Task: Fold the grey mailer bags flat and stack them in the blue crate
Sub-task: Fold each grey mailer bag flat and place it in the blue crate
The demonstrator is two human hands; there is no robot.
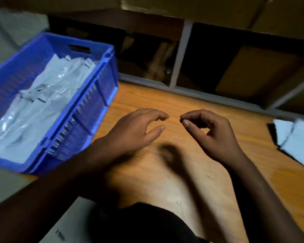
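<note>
Nearest, two hands over the wooden bench (191, 172), both bare and holding nothing. Left hand (135, 130): fingers loosely curved, thumb apart from them, hovering. Right hand (212, 135): thumb and forefinger tips brought together, nothing seen between them; other fingers curled loosely. One blurred shadow on the bench under the hands. Left of them, one blue crate (88, 109), touching the left forearm's edge in view. Inside it a stack of grey bags (37, 109), lying flat, top ones crinkled; count cannot be told. At the right edge, more pale bags (295, 141) on the bench, cut off by the frame, number unclear. Beyond the bench, one shelf (179, 55) with a white upright, dark inside, brown boxes blurred.
</note>
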